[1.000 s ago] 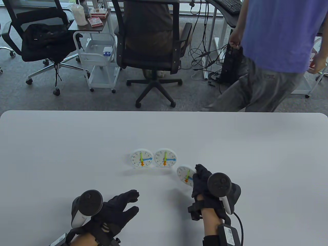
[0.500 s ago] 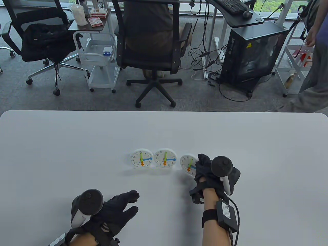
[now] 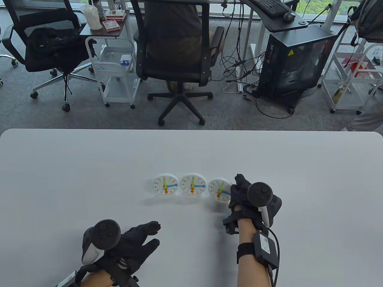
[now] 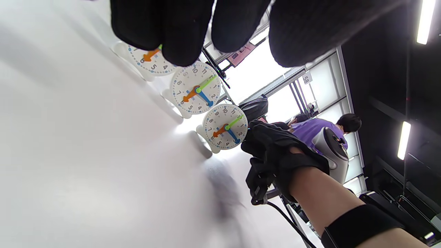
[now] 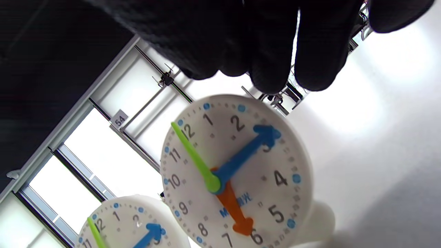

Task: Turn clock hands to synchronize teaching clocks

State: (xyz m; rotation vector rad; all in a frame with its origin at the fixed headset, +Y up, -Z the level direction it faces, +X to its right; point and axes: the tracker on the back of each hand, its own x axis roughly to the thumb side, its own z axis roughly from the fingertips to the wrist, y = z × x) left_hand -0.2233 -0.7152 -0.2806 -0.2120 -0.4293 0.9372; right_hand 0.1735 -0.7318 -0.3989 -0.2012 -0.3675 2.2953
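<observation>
Three white teaching clocks stand in a row on the table: the left clock, the middle clock and the right clock. Each shows a green hand at 12, a blue hand near 3 and an orange hand at 6. My right hand holds the right clock by its right rim; the clock stands slightly turned beside the middle one. In the right wrist view my fingers curl over the top of this clock. My left hand lies open and empty on the table, nearer to me than the clocks.
The white table stretches wide on all sides of the clocks. Beyond its far edge stand office chairs, a white cart and a black computer case.
My right hand carried the right clock up and left from a tilted spot nearer me into the row beside the middle clock. The left hand stayed in place. A person walked off to the right.
</observation>
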